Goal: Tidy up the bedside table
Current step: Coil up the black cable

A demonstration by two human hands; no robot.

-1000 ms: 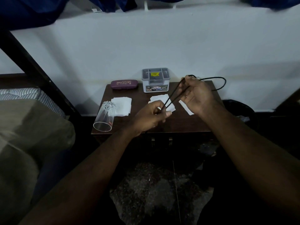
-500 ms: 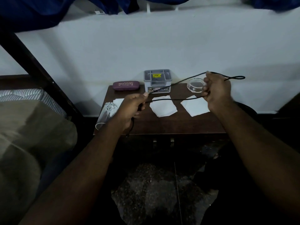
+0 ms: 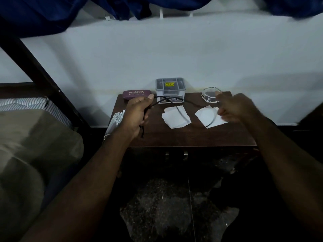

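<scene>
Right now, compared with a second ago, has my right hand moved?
Yes. The right hand has gone right, away from the grey box. It is now in front of the glass dish, over the right-hand paper.

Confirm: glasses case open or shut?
Shut. The case lies flat at the back left of the table, lid down, printed top showing, no gap visible.

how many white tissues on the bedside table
2 plainly: the middle tissue, in front of the grey box, and the right tissue, near the glass dish by the right hand. The left hand may hide more.
</scene>
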